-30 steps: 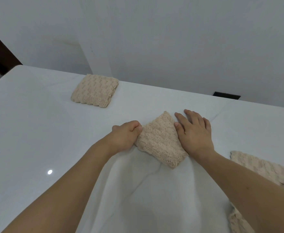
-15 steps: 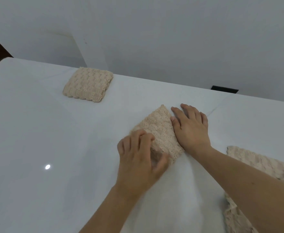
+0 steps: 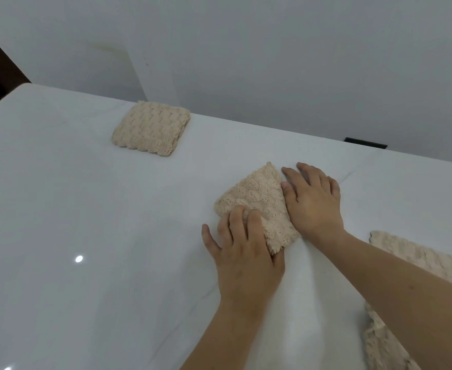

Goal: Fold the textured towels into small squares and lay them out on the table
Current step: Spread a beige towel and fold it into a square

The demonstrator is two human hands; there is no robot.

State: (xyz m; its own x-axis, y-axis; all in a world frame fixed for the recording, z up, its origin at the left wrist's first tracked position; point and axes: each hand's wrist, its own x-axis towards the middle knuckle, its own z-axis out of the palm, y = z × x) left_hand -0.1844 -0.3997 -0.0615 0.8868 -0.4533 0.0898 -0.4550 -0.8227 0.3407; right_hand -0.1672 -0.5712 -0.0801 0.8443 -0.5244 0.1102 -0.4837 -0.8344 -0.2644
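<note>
Your left hand (image 3: 246, 252) lies flat, fingers loosely spread (thumb hidden); your right hand (image 3: 313, 201) presses palm-down alongside.

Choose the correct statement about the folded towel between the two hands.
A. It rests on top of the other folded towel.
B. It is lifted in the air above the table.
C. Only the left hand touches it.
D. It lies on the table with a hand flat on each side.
D: the folded towel lies on the table, with the left hand and right hand pressed flat against it.
</note>
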